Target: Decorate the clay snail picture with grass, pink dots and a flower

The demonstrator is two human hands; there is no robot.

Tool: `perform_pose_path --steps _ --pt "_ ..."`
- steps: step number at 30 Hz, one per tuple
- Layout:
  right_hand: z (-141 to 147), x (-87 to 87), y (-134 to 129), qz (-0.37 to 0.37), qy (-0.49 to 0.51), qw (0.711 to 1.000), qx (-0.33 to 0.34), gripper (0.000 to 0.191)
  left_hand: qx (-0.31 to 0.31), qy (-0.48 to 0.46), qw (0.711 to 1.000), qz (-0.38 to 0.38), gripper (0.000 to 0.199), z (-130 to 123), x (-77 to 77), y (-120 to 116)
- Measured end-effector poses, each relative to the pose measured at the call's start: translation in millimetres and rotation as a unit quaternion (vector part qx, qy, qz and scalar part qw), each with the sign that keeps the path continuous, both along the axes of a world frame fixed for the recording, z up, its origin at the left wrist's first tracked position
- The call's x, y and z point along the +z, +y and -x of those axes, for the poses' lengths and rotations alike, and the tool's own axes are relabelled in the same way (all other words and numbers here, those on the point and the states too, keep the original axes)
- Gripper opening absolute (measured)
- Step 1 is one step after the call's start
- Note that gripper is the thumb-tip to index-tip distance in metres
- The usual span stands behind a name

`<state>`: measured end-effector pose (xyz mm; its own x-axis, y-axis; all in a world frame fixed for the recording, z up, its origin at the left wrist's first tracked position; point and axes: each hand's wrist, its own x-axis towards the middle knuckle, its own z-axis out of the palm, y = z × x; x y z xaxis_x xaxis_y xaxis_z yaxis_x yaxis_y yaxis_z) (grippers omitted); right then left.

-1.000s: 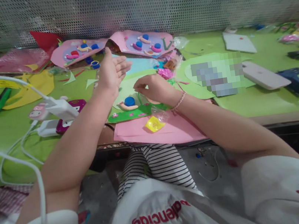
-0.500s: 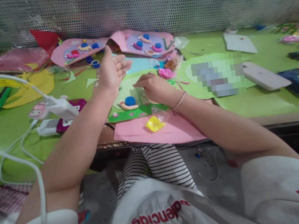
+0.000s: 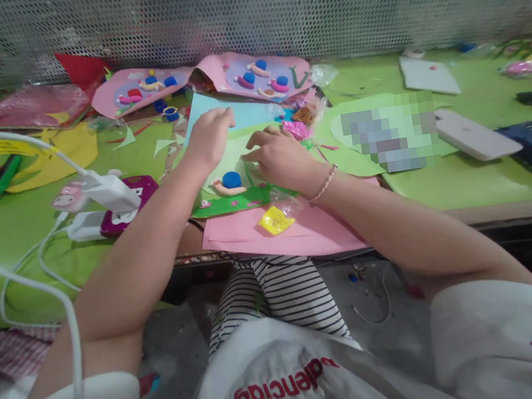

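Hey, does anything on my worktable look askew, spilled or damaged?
The decorated pink paper at the back is buckled rather than flat, and the plain pink sheets in front poke past the table's edge. Pale green scraps lie loose. No spill shows.

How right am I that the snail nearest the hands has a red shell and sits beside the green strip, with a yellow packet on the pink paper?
Almost: the head view shows that the shell is blue, not red. The snail does sit beside the green strip, and the yellow packet is on the pink paper.
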<state>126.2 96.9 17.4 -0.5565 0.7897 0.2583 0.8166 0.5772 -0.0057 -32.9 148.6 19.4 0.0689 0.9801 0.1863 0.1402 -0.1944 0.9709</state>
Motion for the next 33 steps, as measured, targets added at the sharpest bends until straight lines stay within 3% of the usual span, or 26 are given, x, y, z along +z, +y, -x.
perform_pose_path --steps 18,25,33 --pt "0 -5.4 1 -0.017 -0.025 1.000 0.004 0.032 -0.008 0.059 0.998 -0.027 0.037 2 -2.0 0" --pt "-2 0.4 -1 -0.014 -0.003 1.000 -0.004 0.033 -0.005 0.186 0.980 -0.077 0.038 4 3.4 -3" --pt "0 0.1 -3 -0.009 -0.028 1.000 -0.004 0.028 -0.056 0.333 0.938 -0.075 0.045 4 12.0 -17"
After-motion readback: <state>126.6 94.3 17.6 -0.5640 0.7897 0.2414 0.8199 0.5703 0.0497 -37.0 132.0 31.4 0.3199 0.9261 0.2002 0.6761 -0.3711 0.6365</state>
